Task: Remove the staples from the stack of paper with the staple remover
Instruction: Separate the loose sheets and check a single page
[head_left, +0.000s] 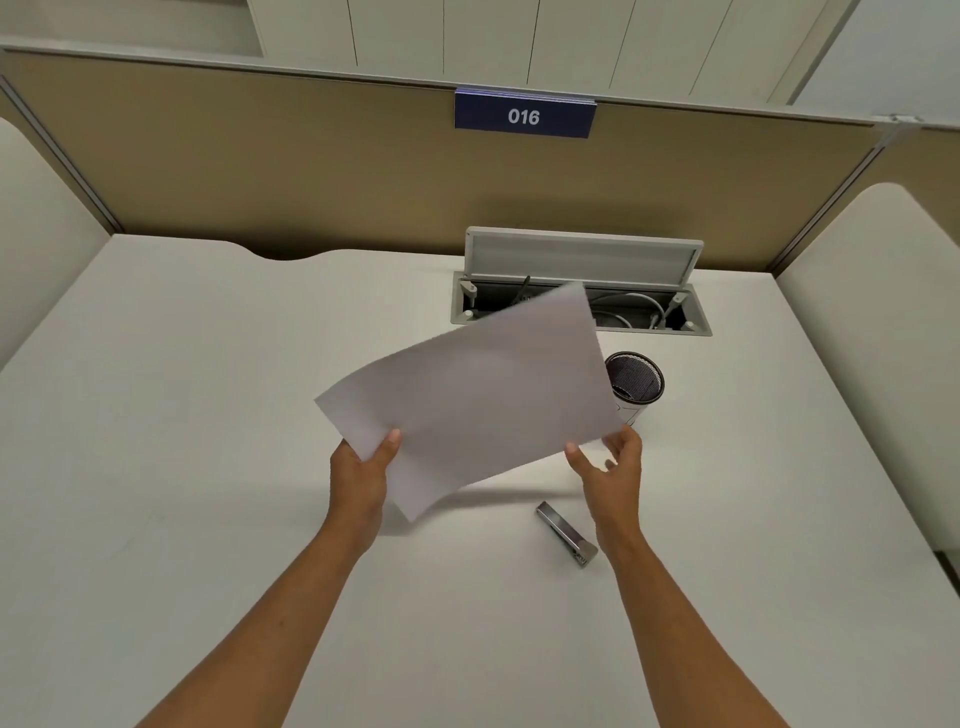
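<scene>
A white stack of paper (478, 395) is held tilted above the white desk (182, 415). My left hand (363, 467) grips its near-left edge, thumb on top. My right hand (608, 467) is at the stack's near-right corner with the fingers spread; whether it pinches the paper is hard to tell. No staple shows on the visible face. A silver metal staple remover (567, 532) lies flat on the desk, just below the stack and left of my right wrist.
A black mesh pen cup (636, 382) stands right of the paper. Behind it a cable tray (644, 314) in the desk has its lid up. A tan partition with a blue "016" sign (524, 115) closes the back; cream panels flank both sides.
</scene>
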